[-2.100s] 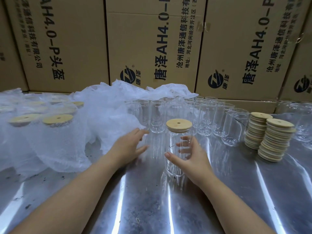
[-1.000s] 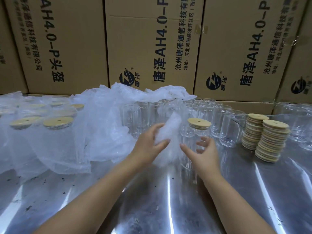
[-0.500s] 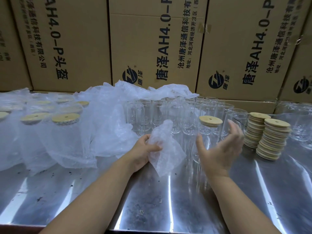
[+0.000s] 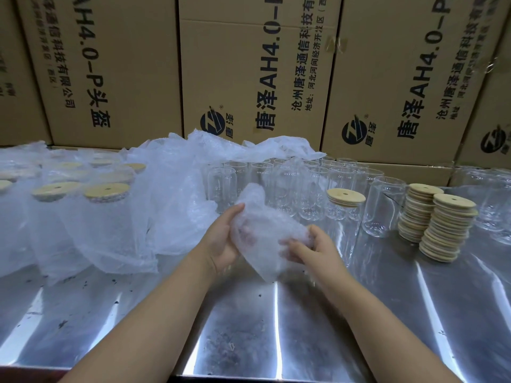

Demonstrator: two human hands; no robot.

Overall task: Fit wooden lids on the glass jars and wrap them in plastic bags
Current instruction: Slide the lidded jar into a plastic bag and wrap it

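At frame centre, the left grip (image 4: 221, 241) and right grip (image 4: 315, 248) both clutch one bubble-wrap bag (image 4: 265, 222) above the counter (image 4: 304, 327).

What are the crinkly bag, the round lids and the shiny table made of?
The bag looks like thin, cloudy plastic, maybe bubble wrap: crumpled and bumpy. The lids look like pale, matte wood or bamboo, tan all over. The table is probably steel: it mirrors bright light streaks.

Head-worn view, forward-down over table (image 4: 276, 341)
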